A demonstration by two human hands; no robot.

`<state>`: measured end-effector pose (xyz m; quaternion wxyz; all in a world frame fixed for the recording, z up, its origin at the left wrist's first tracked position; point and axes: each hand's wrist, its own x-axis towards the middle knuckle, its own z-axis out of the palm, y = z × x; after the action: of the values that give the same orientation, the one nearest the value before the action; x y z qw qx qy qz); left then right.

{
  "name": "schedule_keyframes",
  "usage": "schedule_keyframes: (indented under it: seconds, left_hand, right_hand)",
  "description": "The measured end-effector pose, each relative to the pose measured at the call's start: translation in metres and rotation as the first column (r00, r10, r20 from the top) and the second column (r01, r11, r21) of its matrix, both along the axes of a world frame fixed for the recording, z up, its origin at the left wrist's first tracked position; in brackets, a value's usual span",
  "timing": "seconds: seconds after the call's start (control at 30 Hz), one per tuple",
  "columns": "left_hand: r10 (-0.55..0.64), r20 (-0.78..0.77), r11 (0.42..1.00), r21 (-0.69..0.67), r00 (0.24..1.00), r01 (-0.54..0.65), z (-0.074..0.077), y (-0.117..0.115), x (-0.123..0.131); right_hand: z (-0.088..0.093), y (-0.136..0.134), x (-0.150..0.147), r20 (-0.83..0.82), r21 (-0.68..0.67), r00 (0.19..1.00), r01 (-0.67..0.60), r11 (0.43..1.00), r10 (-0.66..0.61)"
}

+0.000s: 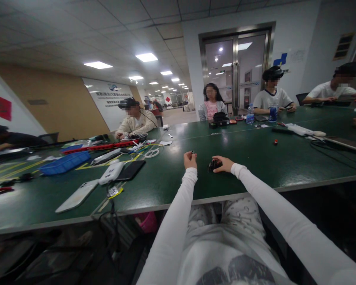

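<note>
Near the table's (243,180) near edge, in front of the seated person, the left hand (190,160) is closed, pinching a small piece (192,152) between thumb and fingertips. Just beside it, the right hand (222,164) grips a dark object (214,165) – its fingers curl round one side, low over the tabletop, though the piece is too small and dark to make out clearly. To the left, a blue tray (64,163) lies well back from the near edge; what it holds, if anything, I cannot tell. Nearer that edge lie a white phone (77,195) and a flat black device (131,170). Towards the far edge stand a clear bottle (249,114) and a blue can (273,114) – both upright, contents not readable – with a black case (218,120) to their left. Below the near edge sits a pink bin (148,221), its inside hidden
</note>
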<state>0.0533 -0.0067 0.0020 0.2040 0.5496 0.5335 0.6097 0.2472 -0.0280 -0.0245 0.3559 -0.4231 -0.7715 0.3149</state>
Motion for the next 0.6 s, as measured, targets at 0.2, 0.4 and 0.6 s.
schedule_keyframes:
  seconds: [0.2, 0.4, 0.6]
  left_hand:
    - [-0.079, -0.022, 0.997, 0.013, 0.997, 0.079, 0.004, -0.012, 0.005]
    - [-0.360, -0.403, 0.928, -0.063, 0.842, 0.366, -0.002, -0.028, 0.017]
    - [-0.460, -0.518, 0.880, -0.159, 0.721, 0.447, -0.002, -0.035, 0.022]
  right_hand:
    - [0.000, 0.000, 0.000, 0.012, 0.016, 1.000, -0.006, 1.000, 0.006]
    - [0.001, -0.001, -0.001, 0.022, 0.027, 1.000, -0.013, 1.000, 0.012]
    - [-0.001, 0.004, -0.002, -0.038, -0.026, 0.999, -0.005, 1.000, 0.004]
